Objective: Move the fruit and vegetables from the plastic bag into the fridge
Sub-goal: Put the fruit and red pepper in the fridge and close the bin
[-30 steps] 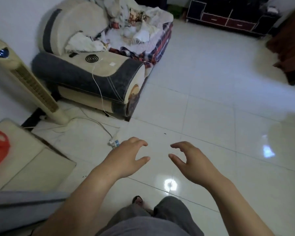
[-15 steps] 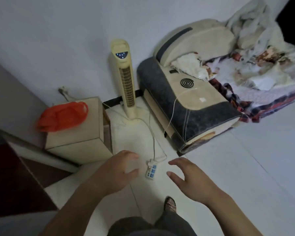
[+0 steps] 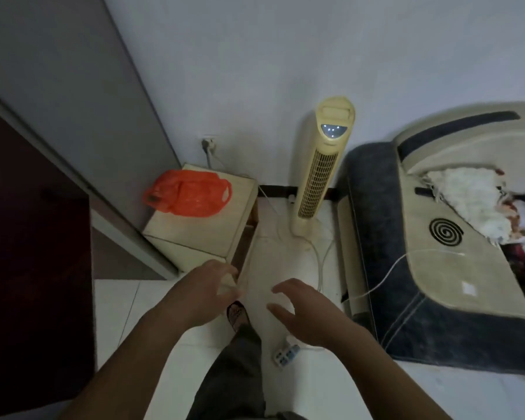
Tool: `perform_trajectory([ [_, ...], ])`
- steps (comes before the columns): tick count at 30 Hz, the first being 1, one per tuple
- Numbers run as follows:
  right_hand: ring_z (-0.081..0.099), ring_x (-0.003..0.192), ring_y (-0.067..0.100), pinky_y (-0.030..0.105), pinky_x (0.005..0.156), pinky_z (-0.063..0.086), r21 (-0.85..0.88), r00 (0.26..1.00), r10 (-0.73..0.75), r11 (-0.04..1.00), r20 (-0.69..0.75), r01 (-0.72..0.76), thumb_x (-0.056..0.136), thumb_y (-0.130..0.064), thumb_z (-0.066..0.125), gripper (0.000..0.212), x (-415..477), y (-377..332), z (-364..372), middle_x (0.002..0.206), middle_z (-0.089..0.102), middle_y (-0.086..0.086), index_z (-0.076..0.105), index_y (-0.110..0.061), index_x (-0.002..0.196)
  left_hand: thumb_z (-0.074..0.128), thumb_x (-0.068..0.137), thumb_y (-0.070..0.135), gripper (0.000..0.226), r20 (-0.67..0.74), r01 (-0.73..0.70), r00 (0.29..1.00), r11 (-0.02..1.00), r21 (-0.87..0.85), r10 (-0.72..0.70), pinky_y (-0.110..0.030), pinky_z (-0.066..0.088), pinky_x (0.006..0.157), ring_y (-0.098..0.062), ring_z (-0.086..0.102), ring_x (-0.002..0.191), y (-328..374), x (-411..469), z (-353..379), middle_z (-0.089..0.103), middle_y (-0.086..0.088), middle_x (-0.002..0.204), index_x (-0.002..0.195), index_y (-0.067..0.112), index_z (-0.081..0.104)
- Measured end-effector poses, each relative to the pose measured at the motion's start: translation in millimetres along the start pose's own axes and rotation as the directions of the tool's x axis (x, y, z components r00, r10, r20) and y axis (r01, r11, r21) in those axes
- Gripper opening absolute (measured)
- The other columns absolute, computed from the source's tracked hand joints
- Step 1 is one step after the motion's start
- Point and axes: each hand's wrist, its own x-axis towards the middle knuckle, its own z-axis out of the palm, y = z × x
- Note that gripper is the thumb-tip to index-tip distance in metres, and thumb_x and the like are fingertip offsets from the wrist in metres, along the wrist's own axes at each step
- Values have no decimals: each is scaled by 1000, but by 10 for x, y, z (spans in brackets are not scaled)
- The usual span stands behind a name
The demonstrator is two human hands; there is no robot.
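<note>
You are holding both hands out in front of you, low over the pale floor tiles (image 3: 125,313). Your left hand (image 3: 199,294) is hovering with its fingers loosely bent and a little apart, gripping nothing. Its fingertips are overlapping the near corner of the wooden cabinet (image 3: 200,234), though it is not possible to tell whether they are touching it. Your right hand (image 3: 306,316) is hanging just beside the left one, fingers spread wide and bent, thumb standing apart — it too is carrying nothing.

The orange plastic bag (image 3: 188,197) is lying slumped on top of the cabinet, toward its far left corner, well apart from both hands. What is inside it is not showing through.

A tall grey-sided unit (image 3: 73,116) with a dark red front is standing just left of the cabinet. A cream tower fan (image 3: 322,171) is standing upright against the wall to the cabinet's right, small lights glowing on its panel. Further right a sofa (image 3: 376,237) is sitting on the floor with a black spiral coil (image 3: 445,231) lying on its armrest. A white power strip (image 3: 285,354) is lying on the tiles under your right wrist — and your sandalled foot (image 3: 236,313) is showing between your hands.
</note>
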Motion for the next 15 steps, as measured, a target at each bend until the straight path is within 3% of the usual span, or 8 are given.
perform_trajectory([
  [4,46,120,14,26,98,39,-67,999,-38,997,16,39,92,-46,46,44,993,-71,-332,136,46,-3,45,-25,131,55,88,44,48,-43,10,999,1000,-13,-11,-28,38,101,-11,44,121,-238,742,-354,45,4,135,130,24,46],
  [11,51,109,11,20,85,39,-130,992,-97,986,76,106,94,-40,45,34,2510,-218,-711,127,51,-4,50,-24,124,51,89,45,49,3,72,997,996,53,-72,-31,35,103,-15,38,128,-871,1928,-990,41,1,141,133,24,42],
  [15,53,109,14,32,93,46,-162,974,-167,968,153,191,93,-42,45,39,3356,-288,-688,129,50,-2,48,-23,127,50,90,43,51,-13,138,990,989,52,-137,-34,38,101,-17,39,126,-1333,2382,-1189,40,0,140,135,21,40],
])
